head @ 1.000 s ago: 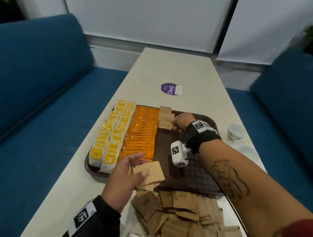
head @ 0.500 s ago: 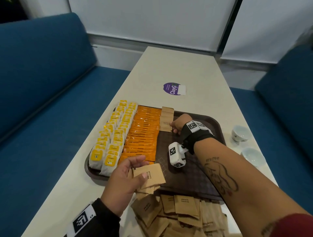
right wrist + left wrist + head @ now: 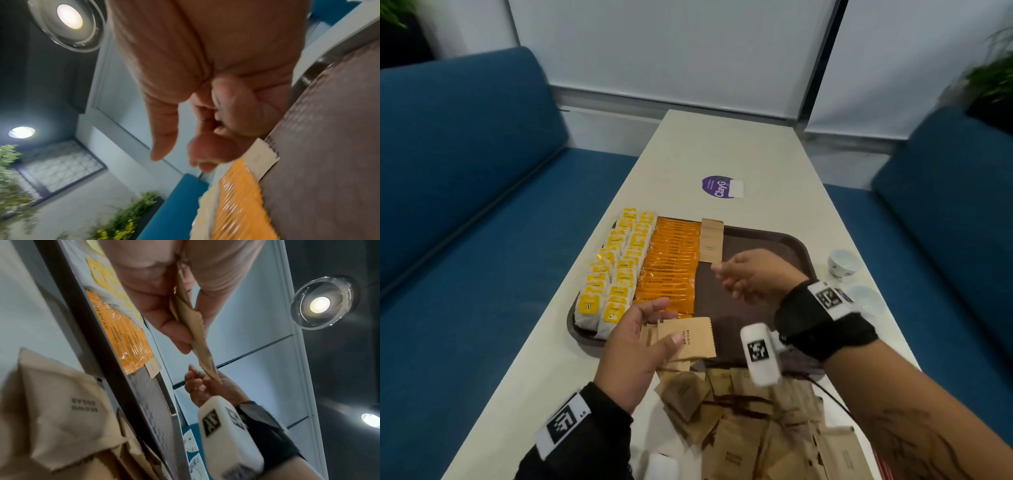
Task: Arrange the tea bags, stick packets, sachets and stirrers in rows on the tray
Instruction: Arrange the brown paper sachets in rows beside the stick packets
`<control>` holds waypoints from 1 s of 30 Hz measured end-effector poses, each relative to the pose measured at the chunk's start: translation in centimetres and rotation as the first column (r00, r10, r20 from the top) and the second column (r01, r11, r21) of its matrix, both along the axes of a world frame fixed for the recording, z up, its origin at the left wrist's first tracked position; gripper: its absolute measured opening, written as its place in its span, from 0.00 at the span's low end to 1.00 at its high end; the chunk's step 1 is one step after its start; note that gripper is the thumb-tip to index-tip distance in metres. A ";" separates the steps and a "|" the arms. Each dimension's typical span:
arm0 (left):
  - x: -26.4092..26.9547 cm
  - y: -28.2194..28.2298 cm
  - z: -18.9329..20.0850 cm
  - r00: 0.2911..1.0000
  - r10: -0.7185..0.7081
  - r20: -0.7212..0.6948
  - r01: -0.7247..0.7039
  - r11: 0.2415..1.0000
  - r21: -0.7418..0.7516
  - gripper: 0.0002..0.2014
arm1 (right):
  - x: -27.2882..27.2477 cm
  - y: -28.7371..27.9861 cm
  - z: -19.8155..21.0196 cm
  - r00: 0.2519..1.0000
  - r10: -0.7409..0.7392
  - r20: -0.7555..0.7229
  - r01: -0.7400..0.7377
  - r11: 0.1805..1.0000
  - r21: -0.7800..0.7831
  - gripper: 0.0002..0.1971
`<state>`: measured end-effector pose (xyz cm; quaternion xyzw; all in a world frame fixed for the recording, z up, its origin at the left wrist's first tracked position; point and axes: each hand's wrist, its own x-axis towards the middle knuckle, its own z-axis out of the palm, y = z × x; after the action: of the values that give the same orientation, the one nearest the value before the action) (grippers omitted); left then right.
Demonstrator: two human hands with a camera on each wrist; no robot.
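A brown tray (image 3: pixel 796 244) sat on a long pale counter (image 3: pixel 722 144) between blue benches. Along the tray's left side lay two rows of yellow tea bags (image 3: pixel 616 270), and just beside them a row of orange stick packets (image 3: pixel 671 263). Next to the far end of the orange row, a short run of brown sugar sachets (image 3: pixel 711 241) lay overlapping on the tray floor.

The left hand (image 3: pixel 633 353) hovered over the tray's near left corner, thumb and fingers (image 3: pixel 174 332) pinching a small stack of brown sachets (image 3: pixel 688 339); the top one read "brown sugar". The right hand (image 3: pixel 753 274) hung above the middle of the tray, just near of the laid sachets, its fingers (image 3: pixel 205 155) loosely curled and holding nothing.

On the counter nearest the person, a loose pile of brown sachets (image 3: pixel 756 428) spread past the tray's near edge. Two small white cups (image 3: pixel 842 263) stood to the right of the tray, and a purple round sticker (image 3: pixel 719 186) lay beyond it.
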<state>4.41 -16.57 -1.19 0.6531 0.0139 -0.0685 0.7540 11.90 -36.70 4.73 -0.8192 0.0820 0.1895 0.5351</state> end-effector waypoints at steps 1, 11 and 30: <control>-0.2 0.0 0.1 1.000 0.002 0.019 -0.002 1.000 0.008 0.22 | -1.6 0.4 0.2 0.999 0.047 -0.023 -0.047 0.999 0.006 0.12; -1.9 -0.4 0.8 0.990 0.036 0.140 -0.047 0.996 0.079 0.20 | -9.3 3.1 -1.6 0.998 0.051 -0.045 -0.042 0.982 0.185 0.07; 0.5 -2.3 -0.2 0.995 0.076 0.070 -0.086 0.985 0.147 0.16 | 2.9 0.0 -2.7 0.926 -0.346 0.149 0.322 0.933 0.163 0.03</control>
<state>4.92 -18.84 -1.42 0.7085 0.0212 -0.0155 0.7052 14.78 -36.66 2.01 -0.7683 0.1599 0.0278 0.6192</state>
